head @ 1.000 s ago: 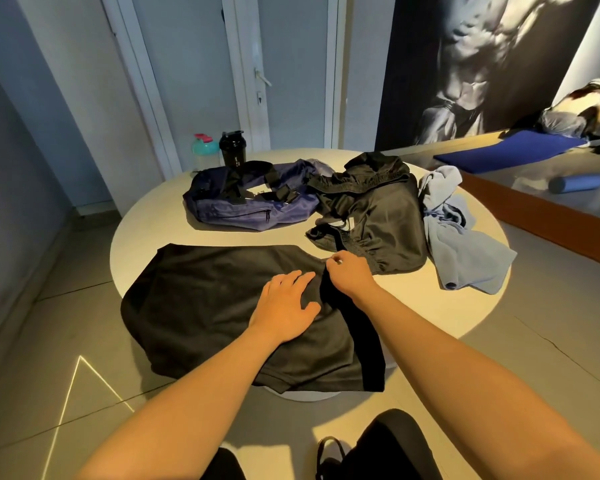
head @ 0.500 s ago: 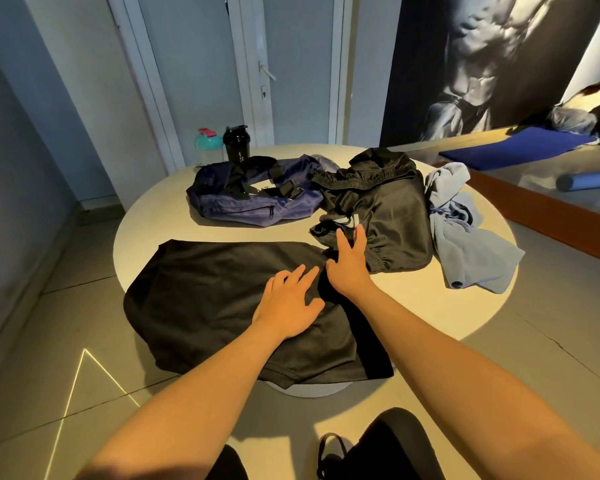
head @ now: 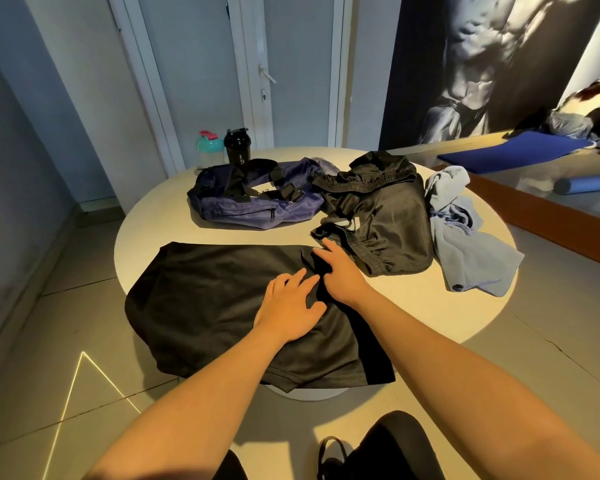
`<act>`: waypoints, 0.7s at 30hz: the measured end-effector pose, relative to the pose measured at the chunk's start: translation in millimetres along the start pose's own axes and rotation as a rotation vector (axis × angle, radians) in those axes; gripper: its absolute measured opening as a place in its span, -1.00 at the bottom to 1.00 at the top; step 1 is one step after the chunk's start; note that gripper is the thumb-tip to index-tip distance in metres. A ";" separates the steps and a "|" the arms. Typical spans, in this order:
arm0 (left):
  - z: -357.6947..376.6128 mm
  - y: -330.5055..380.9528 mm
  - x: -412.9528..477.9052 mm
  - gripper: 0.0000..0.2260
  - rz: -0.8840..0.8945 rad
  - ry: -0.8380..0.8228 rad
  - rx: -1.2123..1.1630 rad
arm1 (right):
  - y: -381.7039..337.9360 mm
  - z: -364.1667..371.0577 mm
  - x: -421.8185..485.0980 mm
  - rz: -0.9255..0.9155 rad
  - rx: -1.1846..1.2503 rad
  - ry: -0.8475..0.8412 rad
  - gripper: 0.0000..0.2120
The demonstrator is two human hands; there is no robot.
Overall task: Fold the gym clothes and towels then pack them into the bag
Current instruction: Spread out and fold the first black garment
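Observation:
A black shirt (head: 215, 299) lies spread flat on the near half of the round table (head: 146, 223), its lower hem hanging over the front edge. My left hand (head: 290, 306) rests flat on the shirt with fingers spread. Just to its right, my right hand (head: 340, 271) lies on the shirt's right part, fingers stretched toward the far edge and touching a small raised fold. Behind the shirt sits a purple gym bag (head: 257, 199) with black straps. Crumpled black shorts (head: 385, 209) and a light blue towel (head: 465, 244) lie to the right.
Two shaker bottles, one teal (head: 208, 147) and one black (head: 237, 146), stand at the table's far edge before a white door. A blue mat (head: 513, 150) and foam roller (head: 582, 184) lie on the floor at the right, where a person crouches.
My right hand went from a pinch at the shirt's far right corner to flat fingers, then slid a little left onto the fold. The left hand stays flat on the shirt.

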State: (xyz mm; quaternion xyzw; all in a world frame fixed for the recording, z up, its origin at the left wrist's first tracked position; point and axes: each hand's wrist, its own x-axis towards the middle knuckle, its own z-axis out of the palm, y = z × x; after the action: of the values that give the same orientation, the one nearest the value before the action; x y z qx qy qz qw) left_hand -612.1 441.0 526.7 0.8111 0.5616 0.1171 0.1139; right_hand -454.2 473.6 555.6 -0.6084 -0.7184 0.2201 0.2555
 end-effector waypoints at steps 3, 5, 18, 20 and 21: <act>-0.7 0.0 0.4 -0.44 -0.005 -0.004 0.004 | 7.8 0.5 1.5 0.154 -0.130 0.122 -0.51; -0.5 0.2 1.2 -0.45 -0.002 -0.009 0.016 | 8.6 0.8 -2.8 0.209 -0.160 0.143 -0.51; -0.7 0.4 0.7 -0.44 -0.020 -0.017 0.014 | 0.4 -0.7 -6.0 0.422 -0.279 0.093 -0.37; -0.9 0.9 0.3 -0.44 -0.014 -0.022 0.019 | 1.7 0.4 -10.7 0.472 -0.266 0.159 -0.30; -1.2 1.0 -0.3 -0.44 -0.011 -0.024 0.020 | 2.1 1.5 -12.8 0.447 -0.272 0.195 -0.30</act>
State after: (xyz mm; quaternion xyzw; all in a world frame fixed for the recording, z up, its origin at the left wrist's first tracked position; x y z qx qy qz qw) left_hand -611.7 440.5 528.2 0.8105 0.5658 0.1009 0.1131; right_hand -452.0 461.3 551.9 -0.7988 -0.5613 0.1127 0.1845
